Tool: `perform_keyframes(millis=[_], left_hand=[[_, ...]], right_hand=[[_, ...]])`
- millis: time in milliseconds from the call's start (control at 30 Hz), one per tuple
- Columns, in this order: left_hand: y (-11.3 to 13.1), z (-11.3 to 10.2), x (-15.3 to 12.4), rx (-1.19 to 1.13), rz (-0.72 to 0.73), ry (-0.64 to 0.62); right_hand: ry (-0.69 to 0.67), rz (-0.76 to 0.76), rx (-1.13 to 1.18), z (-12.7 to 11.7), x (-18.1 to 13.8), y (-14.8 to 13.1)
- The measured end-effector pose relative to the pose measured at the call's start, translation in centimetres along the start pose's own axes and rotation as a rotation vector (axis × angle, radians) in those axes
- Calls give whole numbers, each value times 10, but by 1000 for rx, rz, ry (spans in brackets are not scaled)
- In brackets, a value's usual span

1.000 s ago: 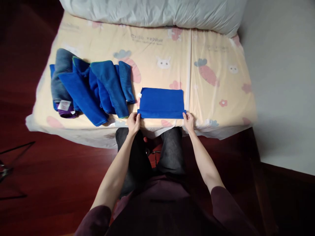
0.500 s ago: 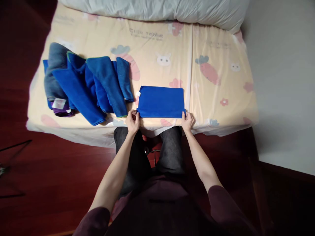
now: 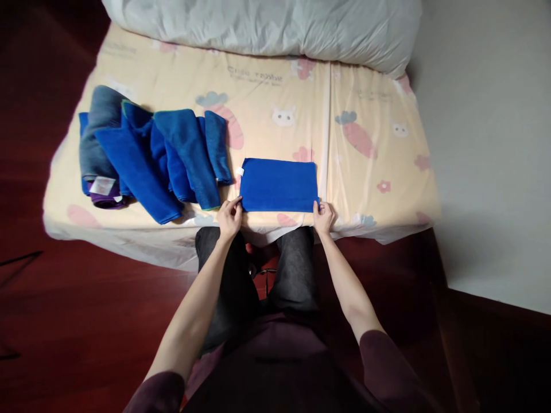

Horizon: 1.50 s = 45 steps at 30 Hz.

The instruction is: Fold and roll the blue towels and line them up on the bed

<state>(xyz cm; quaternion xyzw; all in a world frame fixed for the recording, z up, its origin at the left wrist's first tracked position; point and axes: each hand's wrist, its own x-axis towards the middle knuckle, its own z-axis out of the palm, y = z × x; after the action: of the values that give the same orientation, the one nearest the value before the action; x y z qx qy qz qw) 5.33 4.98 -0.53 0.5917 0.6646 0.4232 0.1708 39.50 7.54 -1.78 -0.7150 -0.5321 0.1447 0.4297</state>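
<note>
A folded bright blue cloth [image 3: 279, 184] lies flat near the front edge of a bed covered by a cream sheet [image 3: 370, 172] printed with carrots and rabbits. My left hand [image 3: 229, 217] pinches the cloth's near left corner. My right hand [image 3: 323, 215] pinches its near right corner. A small white tag [image 3: 240, 171] sticks out at the cloth's far left corner.
A heap of blue and grey towels [image 3: 150, 152] lies on the bed to the left, with a purple piece and white label [image 3: 102, 186] at its near end. A grey-white duvet [image 3: 267, 26] runs along the far side. A pale wall [image 3: 486, 137] stands to the right; dark red floor [image 3: 86, 321] lies below.
The view has shifted slightly. Both hands have stayed pinched on the cloth's near corners, and the cloth lies as before.
</note>
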Motion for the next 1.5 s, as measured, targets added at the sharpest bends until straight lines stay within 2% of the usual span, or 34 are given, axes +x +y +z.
perform_keyframes(millis=[133,233,333,433,567,767,833,933,1067,1233,1500], left_hand=[[-6,-2,3,32,57,-33],[-12,-3,4,80,181,-40],[-15,-3,6,98,340,-149],[-14,-4,7,79,414,-265],[-9,-8,8,53,371,-303],[-7,-11,13,53,306,-367],[-7,-9,18,39,291,-360],[-8,-5,27,-9,251,-307],[-7,2,37,-72,146,-187],[-6,4,37,-68,26,-70],[-9,4,35,-51,-44,-34]], right_hand=[[-67,4,60,-6,8,-1],[-100,-117,43,-10,11,1],[-81,-260,-57,-10,9,4],[-64,-321,-122,-8,5,6],[-101,-348,-95,-11,3,6],[-335,-439,-125,-32,5,0],[-375,-446,-109,-36,10,-3],[-372,-381,-2,-35,22,-8],[-345,-201,140,-27,36,-9],[-300,-88,240,-21,38,-4],[-273,-11,285,-19,35,2]])
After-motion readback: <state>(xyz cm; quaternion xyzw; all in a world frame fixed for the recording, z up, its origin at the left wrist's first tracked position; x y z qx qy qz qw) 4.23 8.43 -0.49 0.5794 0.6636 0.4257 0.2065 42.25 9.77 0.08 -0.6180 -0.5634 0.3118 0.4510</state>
